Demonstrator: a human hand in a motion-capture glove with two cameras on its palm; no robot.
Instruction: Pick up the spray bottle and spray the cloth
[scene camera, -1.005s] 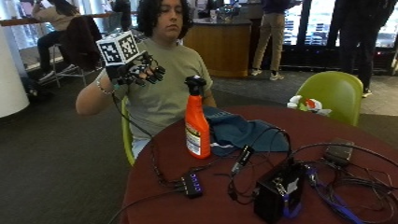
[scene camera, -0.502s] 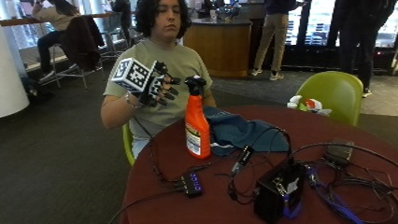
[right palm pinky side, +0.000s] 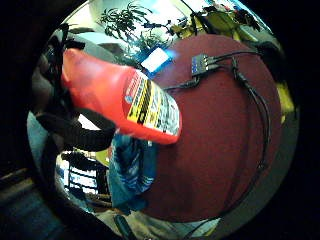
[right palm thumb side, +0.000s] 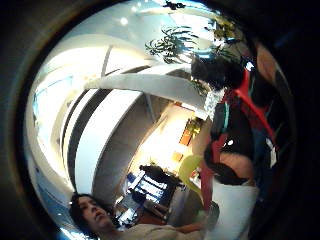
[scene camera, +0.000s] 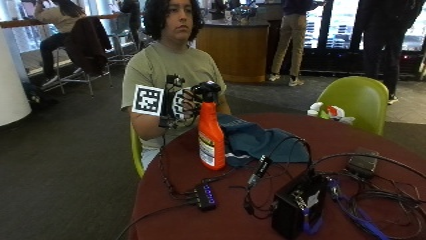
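Note:
An orange spray bottle (scene camera: 212, 137) with a black spray head stands upright on the round dark-red table (scene camera: 166, 205). Just behind and right of it lies a crumpled blue cloth (scene camera: 256, 142). My gloved right hand (scene camera: 181, 104) is up at the bottle's neck and spray head, fingers spread against them and not curled round. In the little finger side palm view the bottle (right palm pinky side: 125, 100) looms close to the palm, with the cloth (right palm pinky side: 132, 172) beyond it on the table (right palm pinky side: 215, 130). The thumb side view shows the black head with its red trigger (right palm thumb side: 235, 100).
A small lit USB hub (scene camera: 203, 195) and its cables lie in front of the bottle. A black box (scene camera: 296, 210) and a tangle of wires fill the table's near right. A green chair (scene camera: 356, 100) stands at the far side.
My hand has come down from shoulder height and moved right, reaching the bottle's spray head. The bottle and cloth have stayed in place.

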